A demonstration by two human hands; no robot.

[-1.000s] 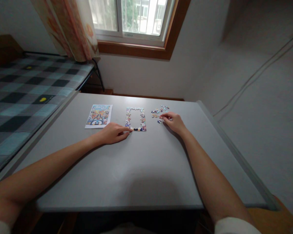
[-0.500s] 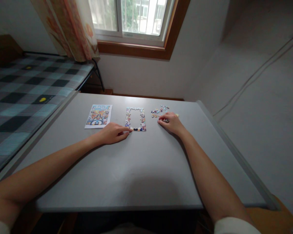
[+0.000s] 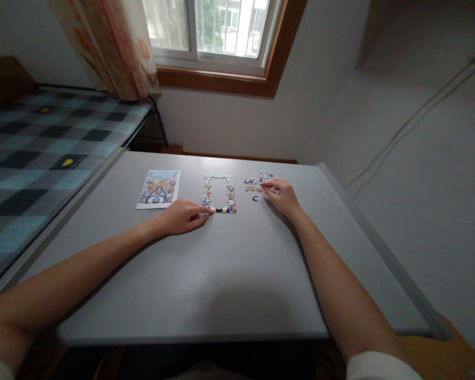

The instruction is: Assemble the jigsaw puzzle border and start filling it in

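left hand lies palm down at the near left corner of the puzzle border, index finger extended and in contact with that corner, remaining fingers loosely bent; no item is visible in its grasp. right hand is positioned to the right of the puzzle border, apart from it, with thumb and index finger set narrow at the edge of the loose pieces; whether a piece is pinched between the fingertips cannot be determined. the puzzle border is a joined rectangular ring, open at the centre, lying flat on the grey table. the loose pieces form an irregular cluster to the right of the puzzle border, partly covered by the right hand. a small dark and white group lies between the puzzle border and the right hand, on the near side of the cluster. the printed sheet, a colour picture with a white margin, lies flat to the left of the puzzle border, not touching it. the checked bed is located farther left of the puzzle border, past the table edge; the window is beyond it.
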